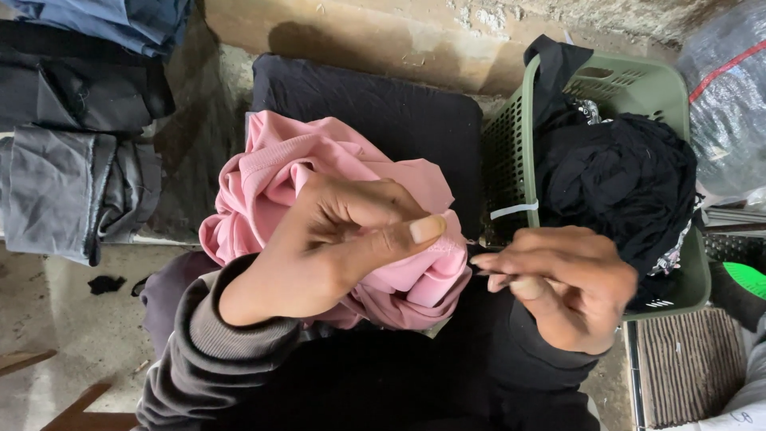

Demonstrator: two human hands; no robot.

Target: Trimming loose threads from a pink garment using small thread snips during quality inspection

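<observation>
- Left hand point(319, 255): fingers closed on the bunched pink garment point(335, 183) over the lap; keep the edge taut.
- Right hand point(558, 287): fingers pinched on a thin dark tool at that edge, beside the green basket point(511, 160); work in small strokes.

A rough home laundry or garment-sorting corner: bare concrete floor point(72, 319) and a stained wall point(383, 32) at the far side, folded grey clothes point(72, 183) stacked on the left, a green plastic basket point(630, 88) heaped with dark clothing point(614, 175) on the right.

One pink garment point(335, 191), one green basket point(630, 88), perhaps three folded grey clothes point(72, 187).
</observation>
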